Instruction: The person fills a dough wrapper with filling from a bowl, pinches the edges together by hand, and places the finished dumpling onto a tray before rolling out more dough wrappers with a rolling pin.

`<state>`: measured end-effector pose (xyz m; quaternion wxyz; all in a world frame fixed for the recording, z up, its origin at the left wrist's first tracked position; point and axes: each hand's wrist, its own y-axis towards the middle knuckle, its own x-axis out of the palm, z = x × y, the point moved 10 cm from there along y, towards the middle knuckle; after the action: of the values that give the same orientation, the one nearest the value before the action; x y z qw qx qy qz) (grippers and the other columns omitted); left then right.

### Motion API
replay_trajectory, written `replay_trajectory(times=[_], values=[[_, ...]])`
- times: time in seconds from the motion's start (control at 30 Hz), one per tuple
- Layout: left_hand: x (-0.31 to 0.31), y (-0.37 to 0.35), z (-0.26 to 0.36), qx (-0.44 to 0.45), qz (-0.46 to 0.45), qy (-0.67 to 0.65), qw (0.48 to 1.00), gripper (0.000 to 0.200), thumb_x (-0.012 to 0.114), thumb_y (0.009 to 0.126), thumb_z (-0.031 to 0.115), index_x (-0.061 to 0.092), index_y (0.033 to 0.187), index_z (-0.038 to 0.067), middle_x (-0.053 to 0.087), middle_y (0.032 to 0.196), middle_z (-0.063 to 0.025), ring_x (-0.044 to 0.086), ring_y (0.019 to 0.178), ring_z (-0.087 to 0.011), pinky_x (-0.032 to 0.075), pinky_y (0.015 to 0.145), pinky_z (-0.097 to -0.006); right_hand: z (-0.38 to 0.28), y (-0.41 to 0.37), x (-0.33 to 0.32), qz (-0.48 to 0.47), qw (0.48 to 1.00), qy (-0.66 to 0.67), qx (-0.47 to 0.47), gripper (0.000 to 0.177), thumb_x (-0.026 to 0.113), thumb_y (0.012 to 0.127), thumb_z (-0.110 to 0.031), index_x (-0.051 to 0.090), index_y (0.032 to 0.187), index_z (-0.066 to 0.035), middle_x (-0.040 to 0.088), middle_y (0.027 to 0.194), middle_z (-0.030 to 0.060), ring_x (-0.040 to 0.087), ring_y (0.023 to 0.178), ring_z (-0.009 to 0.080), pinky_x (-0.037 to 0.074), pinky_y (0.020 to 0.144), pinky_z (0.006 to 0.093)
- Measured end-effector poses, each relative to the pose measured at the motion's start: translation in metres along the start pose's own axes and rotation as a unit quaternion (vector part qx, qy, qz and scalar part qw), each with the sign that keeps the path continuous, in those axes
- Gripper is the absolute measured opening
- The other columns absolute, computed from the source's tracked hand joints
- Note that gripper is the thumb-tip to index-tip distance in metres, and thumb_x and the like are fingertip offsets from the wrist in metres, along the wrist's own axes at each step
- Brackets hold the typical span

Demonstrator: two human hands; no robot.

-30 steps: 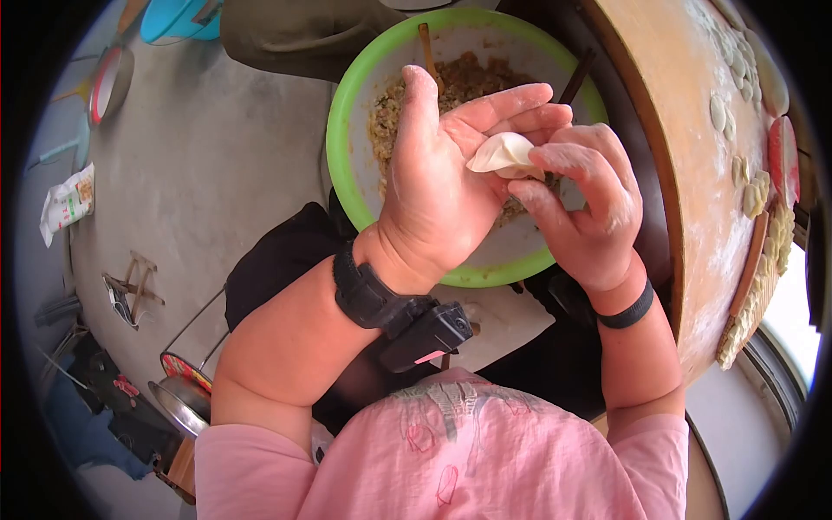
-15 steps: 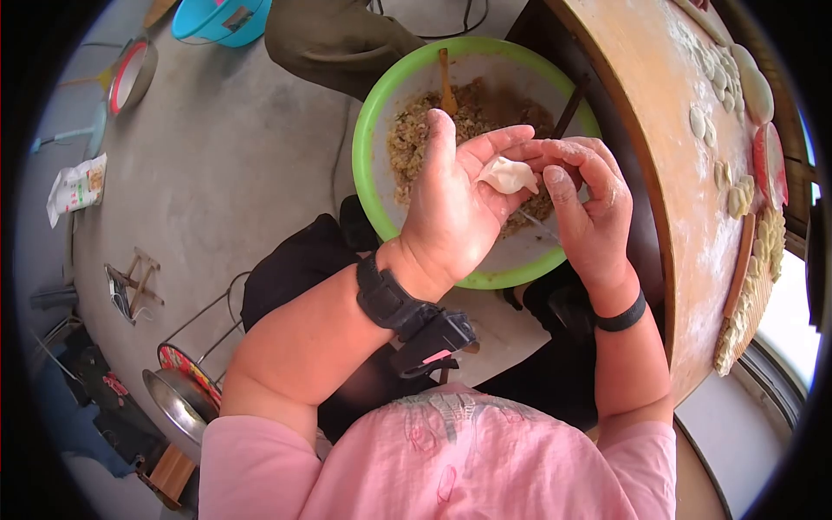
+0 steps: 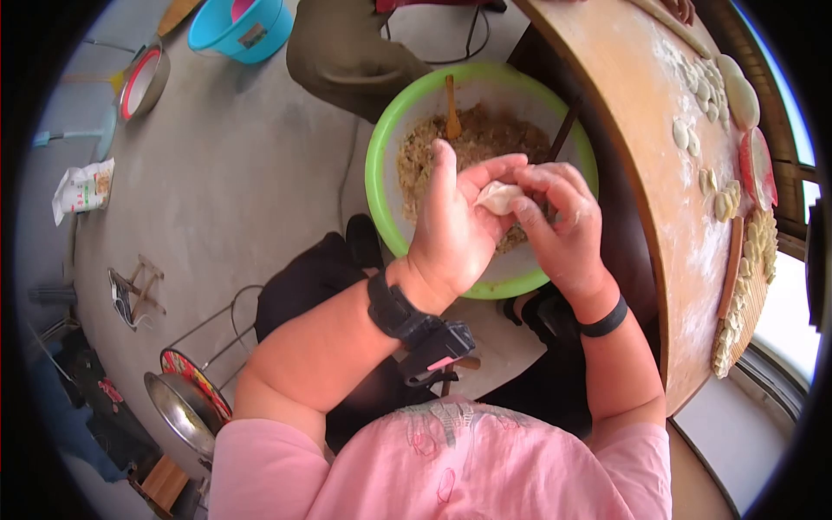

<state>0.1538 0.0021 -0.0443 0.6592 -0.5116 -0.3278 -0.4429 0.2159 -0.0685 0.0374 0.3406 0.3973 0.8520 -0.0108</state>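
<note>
A small white dumpling (image 3: 497, 198) rests on the fingers of my left hand (image 3: 449, 227), whose palm faces up with the thumb raised. My right hand (image 3: 568, 230) pinches the dumpling's right end between thumb and fingers. Both hands hover over a large green-rimmed basin (image 3: 376, 178). Inside the basin lies chopped filling (image 3: 485, 128), with a wooden spoon (image 3: 451, 111) standing in it. A dark stick-like handle (image 3: 565, 128) leans on the basin's right side, its lower end hidden behind my right hand.
To the right is a floured wooden table (image 3: 637, 113) bearing dough pieces (image 3: 706, 87), a dough roll (image 3: 739, 95), a red-rimmed container (image 3: 757, 169) and a tray with rows of dumplings (image 3: 732, 325). Another person's leg (image 3: 334, 56) is beyond the basin. A blue bucket (image 3: 234, 35) stands on the floor.
My right thumb and fingers have closed in on the dumpling's end; before, they were slightly apart from it. The camera view has shifted, so the basin appears lower and further right.
</note>
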Motion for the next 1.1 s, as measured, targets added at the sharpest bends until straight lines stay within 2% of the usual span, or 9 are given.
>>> replay_trajectory(times=[0.1,0.3,0.37,0.5,0.73,0.87,0.97,1.03,1.1], values=[[0.007,-0.002,0.003,0.007,-0.001,0.031,0.999,0.084,0.023,0.099,0.069,0.056,0.131,-0.002,0.064,0.12,-0.0104,0.059,0.11,-0.02,0.041,0.102,-0.036,-0.008,0.005,-0.001,0.007,0.997,-0.011,-0.073,0.021,0.075,0.075,-0.004,0.069,0.095,-0.005,0.066,0.092,0.0128,0.063,0.086,0.0329,0.052,0.076,0.0394],[-0.004,0.002,0.0,-0.019,-0.014,0.025,0.999,0.086,0.023,0.098,0.07,0.055,0.133,-0.002,0.063,0.124,-0.0138,0.057,0.115,-0.0257,0.04,0.105,-0.0414,-0.023,0.015,-0.009,0.008,0.998,-0.013,-0.06,0.012,0.075,0.076,-0.011,0.069,0.086,-0.007,0.065,0.085,0.0109,0.063,0.082,0.031,0.052,0.073,0.0395],[-0.004,0.004,0.001,-0.019,0.026,0.015,0.999,0.084,0.025,0.099,0.068,0.053,0.131,-0.005,0.06,0.126,-0.0155,0.056,0.117,-0.0262,0.039,0.108,-0.0425,-0.009,0.016,-0.002,-0.01,0.999,-0.022,-0.04,0.01,0.074,0.077,-0.012,0.07,0.084,-0.007,0.066,0.082,0.0104,0.064,0.081,0.0305,0.053,0.073,0.0392],[-0.001,0.014,0.008,-0.016,0.015,0.02,1.0,0.079,0.027,0.101,0.065,0.053,0.129,-0.005,0.061,0.123,-0.0145,0.056,0.116,-0.0257,0.039,0.107,-0.0422,0.003,0.027,-0.003,-0.01,1.0,-0.002,0.024,0.009,0.073,0.079,-0.012,0.07,0.083,-0.004,0.066,0.082,0.0116,0.064,0.082,0.0312,0.053,0.073,0.0395],[0.001,0.028,0.008,-0.035,0.018,0.009,0.999,0.075,0.023,0.103,0.061,0.052,0.128,-0.004,0.062,0.121,-0.014,0.058,0.112,-0.0245,0.041,0.104,-0.0397,0.009,0.038,-0.004,-0.022,1.0,-0.014,0.011,0.008,0.072,0.079,-0.011,0.07,0.082,-0.004,0.065,0.081,0.0116,0.064,0.082,0.0314,0.052,0.073,0.0398],[-0.004,0.036,0.006,-0.042,0.06,0.031,0.997,0.076,0.023,0.103,0.061,0.053,0.13,-0.004,0.062,0.121,-0.013,0.058,0.112,-0.0241,0.042,0.104,-0.039,0.013,0.041,-0.002,-0.038,0.999,-0.024,0.016,0.013,0.074,0.079,-0.016,0.07,0.083,-0.004,0.065,0.081,0.0116,0.064,0.082,0.031,0.053,0.073,0.0394],[0.004,0.036,0.006,-0.05,0.04,0.035,0.997,0.078,0.023,0.103,0.062,0.051,0.134,-0.004,0.061,0.122,-0.0121,0.057,0.113,-0.0239,0.042,0.103,-0.038,-0.001,0.047,-0.013,-0.03,0.999,-0.043,-0.008,0.024,0.077,0.077,-0.022,0.07,0.094,-0.005,0.067,0.089,0.0115,0.064,0.087,0.0313,0.053,0.077,0.0389],[-0.008,0.045,0.001,-0.047,-0.048,0.007,0.998,0.079,0.022,0.103,0.062,0.046,0.14,-0.004,0.06,0.126,-0.0106,0.057,0.114,-0.0232,0.044,0.101,-0.0361,-0.016,0.047,-0.022,-0.003,0.997,-0.07,-0.038,0.031,0.078,0.077,-0.025,0.07,0.1,-0.006,0.068,0.094,0.0114,0.064,0.09,0.0316,0.053,0.08,0.039],[-0.016,0.048,-0.002,-0.056,-0.115,-0.035,0.991,0.079,0.022,0.103,0.062,0.045,0.141,-0.004,0.059,0.127,-0.0103,0.056,0.115,-0.0229,0.044,0.1,-0.0354,-0.011,0.041,-0.013,-0.056,0.993,-0.099,-0.035,0.038,0.078,0.076,-0.026,0.069,0.106,-0.006,0.068,0.099,0.0122,0.063,0.094,0.032,0.053,0.082,0.0398]])
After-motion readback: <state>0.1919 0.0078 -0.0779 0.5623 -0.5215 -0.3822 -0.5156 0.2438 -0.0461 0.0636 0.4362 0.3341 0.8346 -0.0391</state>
